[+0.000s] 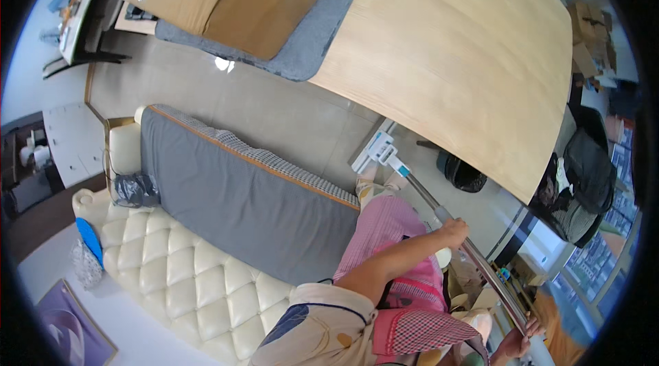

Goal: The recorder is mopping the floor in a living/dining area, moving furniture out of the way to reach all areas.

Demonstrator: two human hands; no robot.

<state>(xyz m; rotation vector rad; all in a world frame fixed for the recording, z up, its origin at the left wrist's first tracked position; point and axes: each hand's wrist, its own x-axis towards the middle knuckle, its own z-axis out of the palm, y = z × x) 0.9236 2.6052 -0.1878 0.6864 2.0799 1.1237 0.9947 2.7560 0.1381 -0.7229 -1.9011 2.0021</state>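
Note:
A mop with a flat white-and-blue head [381, 151] and a long grey metal pole [491, 273] runs slantwise in front of me. My left hand [453, 233] is closed round the pole at mid-length. Farther down the pole, near its upper end, my right hand [523, 340] also wraps round it. The mop head is low over the grey tiled floor [288, 115], close to my feet, between the sofa and the wooden table. Whether it presses on the tiles I cannot tell.
A cream tufted sofa [182, 263] with a grey seat cover [240, 201] stands at left. The light wooden table [460, 43] is ahead at right, beside a large cardboard box [268, 6] on grey cloth. A black-lined bin [461, 172] sits below the table edge; bags [583, 174] pile at right.

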